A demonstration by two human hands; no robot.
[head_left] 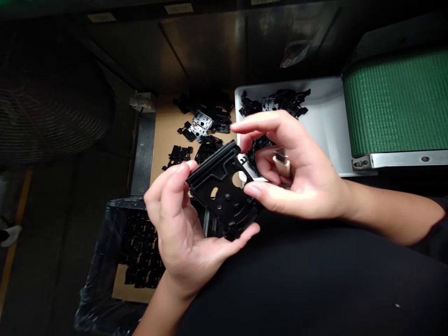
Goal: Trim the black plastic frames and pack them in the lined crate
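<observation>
The left hand (175,224) is curled up around a black plastic plate (224,191), which is cradled against the palm and fingers with the thumb pressed on its near edge, so that one's pretty clearly gripped. The right hand (301,177) is only half open: its thumb (257,191) is up against the plate's right edge, the index finger is held out above it, and the other fingers are curled in. Whether any real grip is being put on by the right hand can't be told from this angle. A shiny pale band (282,163) is seen on one curled finger, though it's too blurry to say exactly what it is.

The plate is held up between both hands, tilted, over the lap, with two holes and a raised rib along one edge showing. Just past it, a sheet of cardboard (168,135) is covered by a loose pile of black parts (206,126), some with silver metal faces. More of the same are heaped in a white tray (325,116) right behind the right hand. Lower left, a black bin liner (98,289) is packed with rows of black parts (140,247). A green conveyor belt (395,102) with a metal end frame is sitting off to the right, and a dark round fan grille (52,102) can be made out on the left
</observation>
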